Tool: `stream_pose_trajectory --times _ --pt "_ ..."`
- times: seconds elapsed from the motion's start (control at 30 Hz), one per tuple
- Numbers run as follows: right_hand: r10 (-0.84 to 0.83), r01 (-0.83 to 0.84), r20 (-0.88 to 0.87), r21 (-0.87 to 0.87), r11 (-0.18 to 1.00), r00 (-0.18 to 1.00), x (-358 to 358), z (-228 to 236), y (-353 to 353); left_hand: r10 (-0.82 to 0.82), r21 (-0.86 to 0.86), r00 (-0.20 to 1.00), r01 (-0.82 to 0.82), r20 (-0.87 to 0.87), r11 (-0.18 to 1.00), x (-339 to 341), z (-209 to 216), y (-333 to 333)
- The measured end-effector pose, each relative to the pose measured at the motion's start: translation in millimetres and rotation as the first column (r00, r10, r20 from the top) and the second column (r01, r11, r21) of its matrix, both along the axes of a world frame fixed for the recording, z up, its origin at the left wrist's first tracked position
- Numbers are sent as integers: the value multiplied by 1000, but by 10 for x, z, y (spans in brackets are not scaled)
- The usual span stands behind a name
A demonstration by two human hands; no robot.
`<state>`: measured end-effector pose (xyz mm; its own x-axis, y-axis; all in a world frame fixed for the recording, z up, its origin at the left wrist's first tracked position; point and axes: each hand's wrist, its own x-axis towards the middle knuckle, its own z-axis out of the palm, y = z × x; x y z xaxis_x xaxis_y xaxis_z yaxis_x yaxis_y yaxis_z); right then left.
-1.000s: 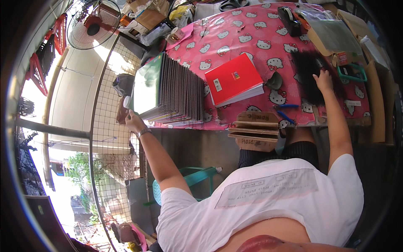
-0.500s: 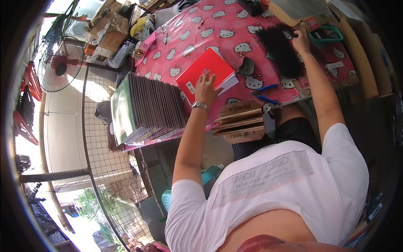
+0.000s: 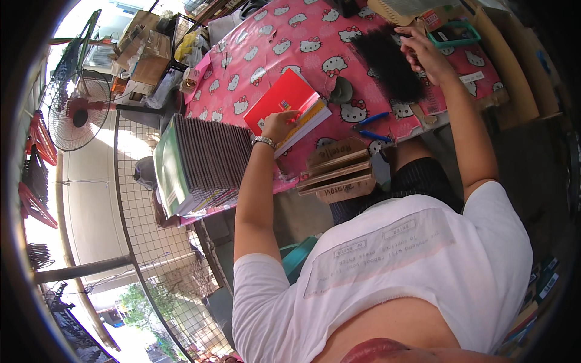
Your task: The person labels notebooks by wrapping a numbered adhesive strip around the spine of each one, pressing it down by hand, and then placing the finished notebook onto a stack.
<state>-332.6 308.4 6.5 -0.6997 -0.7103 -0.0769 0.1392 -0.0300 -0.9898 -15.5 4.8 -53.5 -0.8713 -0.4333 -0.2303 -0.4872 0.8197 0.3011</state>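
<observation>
A red-covered notebook lies at a slant on the table, with a yellow sheet and white pages showing along its right side. My left hand is on its near part, fingers bent and closed at the edge of the red cover. To the right lies a heap of thin black binding coils. Over that heap's right side, my right hand is raised with its fingers apart. Whether a thin coil touches its fingers is too small to tell. A tall stack of dark-bound notebooks stands left of my left forearm.
Blue-handled pliers lie near the table's front edge, with a dark green curled piece beyond them. A cardboard holder stands before my lap. A teal tray is at the far right. A fan stands at the left.
My right hand has lifted off the coil heap and its fingers have spread. My left hand has gone from lying flat on the red cover to bending at its edge, where yellow now shows.
</observation>
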Motion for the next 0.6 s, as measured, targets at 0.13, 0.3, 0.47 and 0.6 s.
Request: stream_pose_trajectory --times 0.13,0.3,0.47,0.6 --pt "58 -63 -77 -65 996 995 143 0 -56 -30 -29 996 28 -89 999 99 -104 -68" --pt "61 -89 -216 -124 988 974 382 172 -46 48 -247 976 -101 -210 964 444 273 -247" --pt "22 -33 -203 -55 998 979 384 281 419 -40 -132 904 -18 -426 991 406 1487 569" --pt "46 -65 -184 -94 993 982 476 211 443 -255 -284 917 168 -306 944 464 1790 1292"
